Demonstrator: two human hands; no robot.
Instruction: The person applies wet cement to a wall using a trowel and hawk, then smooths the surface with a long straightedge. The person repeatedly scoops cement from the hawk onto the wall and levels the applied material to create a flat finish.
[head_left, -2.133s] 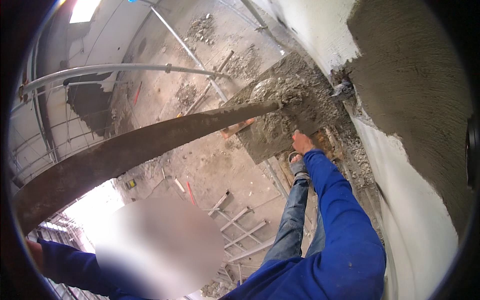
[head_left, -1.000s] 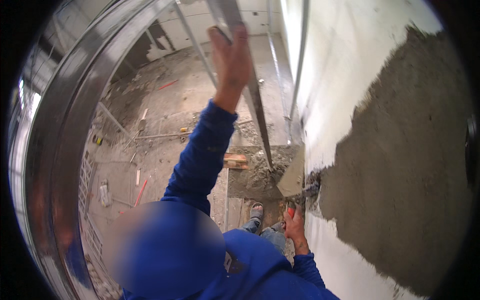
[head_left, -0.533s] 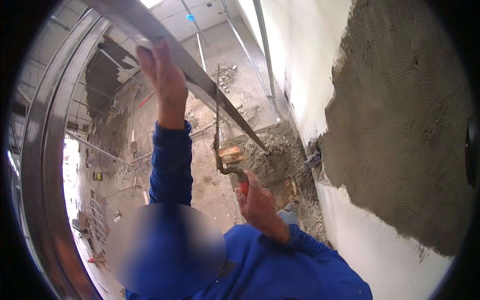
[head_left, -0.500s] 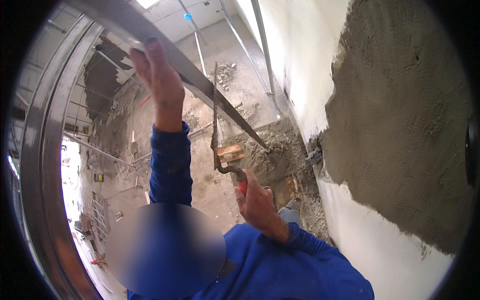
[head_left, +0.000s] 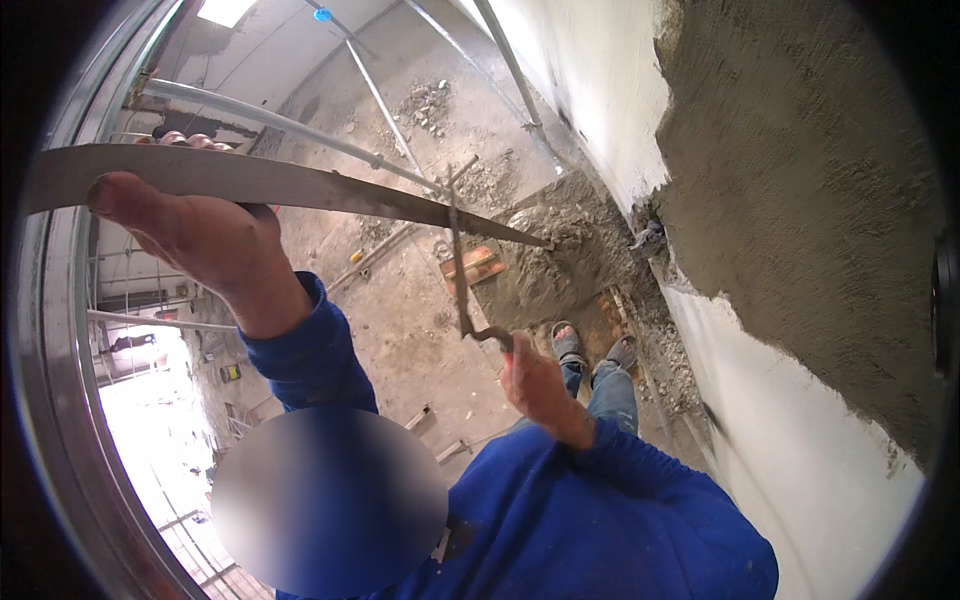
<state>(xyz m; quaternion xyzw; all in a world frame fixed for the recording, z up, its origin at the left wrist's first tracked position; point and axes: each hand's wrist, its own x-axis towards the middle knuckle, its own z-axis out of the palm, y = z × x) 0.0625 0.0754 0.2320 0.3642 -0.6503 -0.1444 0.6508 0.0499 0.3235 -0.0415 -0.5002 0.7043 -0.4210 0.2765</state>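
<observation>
My left hand (head_left: 215, 240) is raised at the left, thumb on the near side of a long grey metal straightedge (head_left: 330, 190) and fingertips showing over its far edge. The bar slants down to the right, its far end appearing over a heap of wet mortar (head_left: 560, 265) on the floor. In my right hand (head_left: 550, 385), in front of my body, is a trowel (head_left: 459, 270) seen nearly edge-on, its bent neck running into a red handle within my fist. Rough grey mortar (head_left: 790, 190) coats part of the white wall at my right.
A wooden float (head_left: 473, 268) lies beside the mortar heap. My sandalled feet (head_left: 568, 342) stand close to it. Metal scaffold poles (head_left: 260, 115) cross ahead, and a shiny upright metal post (head_left: 60, 330) curves along my left. Rubble (head_left: 425, 108) lies farther off on the floor.
My left hand has moved left and lower, and its fingers now wrap the straightedge, which lies at a flatter slant. My right hand and trowel have shifted slightly right in the picture.
</observation>
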